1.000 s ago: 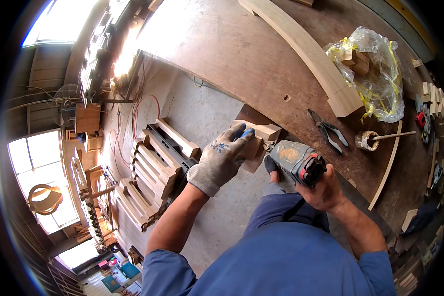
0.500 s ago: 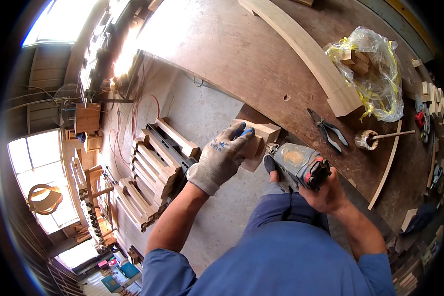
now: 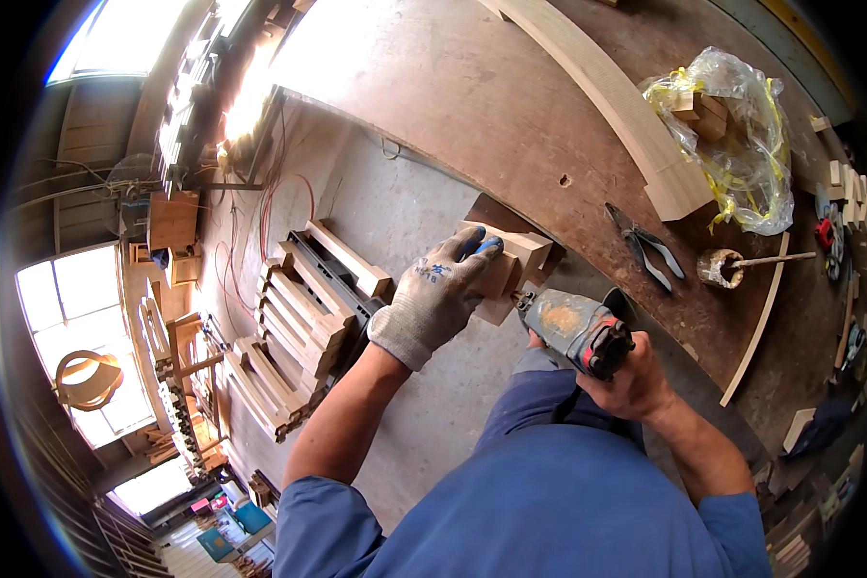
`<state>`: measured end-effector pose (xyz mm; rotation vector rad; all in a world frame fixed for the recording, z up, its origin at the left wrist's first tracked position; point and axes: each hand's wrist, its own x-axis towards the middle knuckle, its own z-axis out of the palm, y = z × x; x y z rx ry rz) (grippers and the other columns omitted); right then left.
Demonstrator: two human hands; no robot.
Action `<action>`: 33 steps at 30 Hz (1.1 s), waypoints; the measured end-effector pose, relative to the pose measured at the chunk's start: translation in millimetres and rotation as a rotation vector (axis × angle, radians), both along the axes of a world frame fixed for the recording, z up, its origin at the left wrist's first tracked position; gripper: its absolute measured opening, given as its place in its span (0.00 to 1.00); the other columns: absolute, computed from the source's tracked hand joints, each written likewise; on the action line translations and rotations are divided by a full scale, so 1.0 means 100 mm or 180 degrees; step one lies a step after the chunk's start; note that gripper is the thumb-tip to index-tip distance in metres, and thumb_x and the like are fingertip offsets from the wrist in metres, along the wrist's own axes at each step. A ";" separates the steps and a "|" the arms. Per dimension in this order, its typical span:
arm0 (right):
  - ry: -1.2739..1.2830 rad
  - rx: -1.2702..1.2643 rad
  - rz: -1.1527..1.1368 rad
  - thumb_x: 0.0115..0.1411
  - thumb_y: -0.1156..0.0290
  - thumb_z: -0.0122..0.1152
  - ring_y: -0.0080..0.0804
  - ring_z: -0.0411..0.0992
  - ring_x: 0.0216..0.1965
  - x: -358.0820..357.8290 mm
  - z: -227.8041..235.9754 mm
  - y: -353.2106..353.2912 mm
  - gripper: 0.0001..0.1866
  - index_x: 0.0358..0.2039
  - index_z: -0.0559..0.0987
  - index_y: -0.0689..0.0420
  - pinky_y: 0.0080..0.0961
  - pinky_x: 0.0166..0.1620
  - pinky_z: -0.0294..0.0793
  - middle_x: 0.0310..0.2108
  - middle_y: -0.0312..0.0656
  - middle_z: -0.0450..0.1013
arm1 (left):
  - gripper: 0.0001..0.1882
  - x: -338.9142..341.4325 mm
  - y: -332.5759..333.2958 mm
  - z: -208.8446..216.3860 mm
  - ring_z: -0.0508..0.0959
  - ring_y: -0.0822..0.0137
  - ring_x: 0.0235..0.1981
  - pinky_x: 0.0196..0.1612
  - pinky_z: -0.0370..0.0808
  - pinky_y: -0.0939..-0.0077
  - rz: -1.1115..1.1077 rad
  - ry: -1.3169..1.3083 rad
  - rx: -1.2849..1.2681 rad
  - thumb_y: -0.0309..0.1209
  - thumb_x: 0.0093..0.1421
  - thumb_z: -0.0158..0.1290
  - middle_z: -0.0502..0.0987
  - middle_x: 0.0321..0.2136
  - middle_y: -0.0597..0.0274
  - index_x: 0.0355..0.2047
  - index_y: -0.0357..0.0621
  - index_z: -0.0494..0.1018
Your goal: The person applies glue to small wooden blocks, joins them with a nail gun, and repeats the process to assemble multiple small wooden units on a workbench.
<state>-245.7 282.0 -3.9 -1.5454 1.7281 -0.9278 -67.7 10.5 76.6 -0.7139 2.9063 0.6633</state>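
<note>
My left hand (image 3: pixel 441 294), in a grey knit glove with blue fingertips, is closed over pale wooden blocks (image 3: pixel 518 252) at the near edge of the workbench. Its fingers lie across the top of the wood. A worn grey nail gun (image 3: pixel 566 326) with a red and black end cap is gripped in my bare right hand (image 3: pixel 636 380). The gun's metal nose points at the wood's near side, very close to it; whether they touch I cannot tell. My right fingers are partly hidden behind the tool.
On the brown workbench (image 3: pixel 433 106) lie a curved wooden piece (image 3: pixel 607 96), pliers (image 3: pixel 645 249), a glue pot with a stick (image 3: pixel 721 270), a thin curved strip (image 3: pixel 759 323) and a plastic bag of blocks (image 3: pixel 742 178). Slatted wooden frames (image 3: pixel 299 332) stand at floor level on the left.
The nail gun has shifted slightly down and left in the picture, its nose staying near the wood. My left hand keeps its hold on the blocks.
</note>
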 end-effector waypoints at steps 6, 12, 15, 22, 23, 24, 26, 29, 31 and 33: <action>-0.0157 -0.0065 0.0018 0.50 0.62 0.76 0.49 0.75 0.52 -0.03 0.21 -0.10 0.24 0.47 0.81 0.53 0.47 0.58 0.73 0.49 0.46 0.76 | 0.38 0.00 0.01 0.01 0.78 0.44 0.60 0.59 0.80 0.56 0.0057 -0.0096 0.0116 0.23 0.49 0.69 0.73 0.64 0.48 0.63 0.53 0.74; -0.0222 -0.0292 0.0033 0.50 0.67 0.73 0.47 0.76 0.50 -0.05 0.40 -0.26 0.17 0.40 0.80 0.51 0.44 0.56 0.75 0.44 0.41 0.77 | 0.38 0.01 0.01 0.00 0.76 0.44 0.62 0.61 0.79 0.56 0.0067 -0.0099 0.0126 0.22 0.50 0.68 0.73 0.65 0.49 0.64 0.52 0.74; -0.0248 -0.0354 0.0020 0.50 0.68 0.73 0.47 0.76 0.48 -0.06 0.45 -0.29 0.15 0.39 0.80 0.51 0.44 0.55 0.76 0.42 0.40 0.78 | 0.38 0.01 0.01 -0.01 0.76 0.44 0.62 0.61 0.79 0.55 0.0071 -0.0088 0.0160 0.22 0.50 0.68 0.73 0.64 0.48 0.64 0.52 0.74; -0.0213 -0.0185 -0.0049 0.52 0.69 0.71 0.47 0.77 0.46 -0.03 0.41 -0.24 0.14 0.40 0.81 0.51 0.44 0.52 0.77 0.42 0.42 0.78 | 0.37 0.01 0.00 0.00 0.77 0.43 0.61 0.60 0.80 0.55 0.0046 -0.0074 0.0141 0.21 0.51 0.66 0.73 0.64 0.48 0.64 0.52 0.74; -0.0199 -0.0143 -0.0040 0.53 0.69 0.71 0.47 0.77 0.46 -0.03 0.40 -0.24 0.14 0.41 0.82 0.51 0.44 0.52 0.77 0.42 0.42 0.78 | 0.37 0.01 0.00 0.00 0.77 0.43 0.61 0.60 0.80 0.55 0.0047 -0.0078 0.0138 0.21 0.52 0.66 0.73 0.64 0.48 0.64 0.52 0.74; -0.0201 -0.0212 -0.0022 0.53 0.68 0.71 0.47 0.77 0.46 -0.04 0.40 -0.25 0.14 0.41 0.82 0.51 0.44 0.52 0.77 0.42 0.42 0.78 | 0.37 0.01 0.00 0.00 0.77 0.43 0.61 0.60 0.80 0.55 0.0051 -0.0084 0.0135 0.21 0.52 0.66 0.73 0.64 0.48 0.64 0.52 0.74; -0.0206 -0.0333 0.0012 0.53 0.68 0.71 0.48 0.77 0.46 -0.05 0.42 -0.28 0.14 0.41 0.82 0.50 0.44 0.52 0.77 0.43 0.42 0.78 | 0.37 0.01 0.00 -0.01 0.77 0.43 0.61 0.60 0.80 0.55 0.0054 -0.0080 0.0128 0.21 0.52 0.66 0.73 0.64 0.48 0.64 0.52 0.74; -0.0190 -0.0412 0.0051 0.53 0.67 0.72 0.47 0.77 0.47 -0.05 0.40 -0.27 0.15 0.42 0.82 0.52 0.43 0.52 0.77 0.44 0.42 0.78 | 0.37 0.02 0.01 -0.02 0.77 0.43 0.61 0.60 0.80 0.55 0.0058 -0.0058 0.0121 0.21 0.52 0.66 0.73 0.64 0.48 0.64 0.53 0.74; -0.0105 -0.0360 0.0035 0.52 0.67 0.74 0.47 0.77 0.47 -0.03 0.30 -0.21 0.18 0.44 0.81 0.53 0.43 0.52 0.77 0.44 0.44 0.77 | 0.37 0.02 0.01 -0.02 0.77 0.43 0.61 0.60 0.80 0.55 0.0059 -0.0053 0.0120 0.21 0.51 0.66 0.73 0.64 0.49 0.64 0.53 0.74; -0.0181 -0.0261 -0.0019 0.51 0.67 0.76 0.48 0.76 0.47 -0.02 0.23 -0.15 0.22 0.46 0.80 0.56 0.44 0.53 0.76 0.45 0.46 0.77 | 0.37 0.01 0.01 -0.02 0.77 0.43 0.61 0.60 0.80 0.55 0.0061 -0.0108 0.0132 0.22 0.51 0.66 0.73 0.64 0.49 0.64 0.53 0.74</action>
